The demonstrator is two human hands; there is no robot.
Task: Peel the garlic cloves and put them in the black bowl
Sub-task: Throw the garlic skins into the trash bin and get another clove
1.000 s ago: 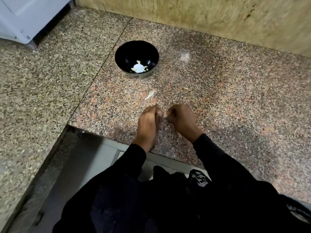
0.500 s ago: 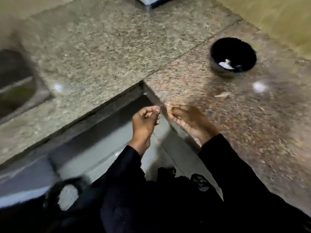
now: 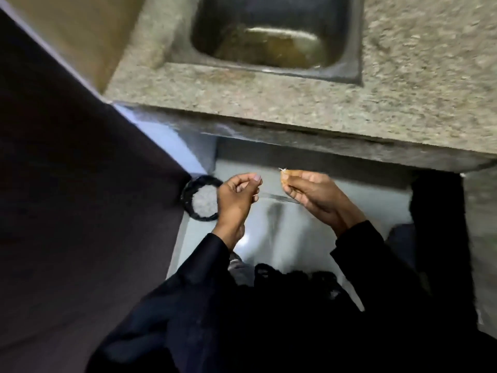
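Two hands apart below counter edge: right hand (image 3: 314,195) pinching garlic clove (image 3: 285,174), left hand (image 3: 236,195) at 9 o'clock, fingers curled, contents unclear.

a speckled granite table (image 3: 269,103) holds a sunken steel sink (image 3: 347,65). below its edge, a round black bin (image 3: 188,195) stands on the pale floor (image 3: 269,238).
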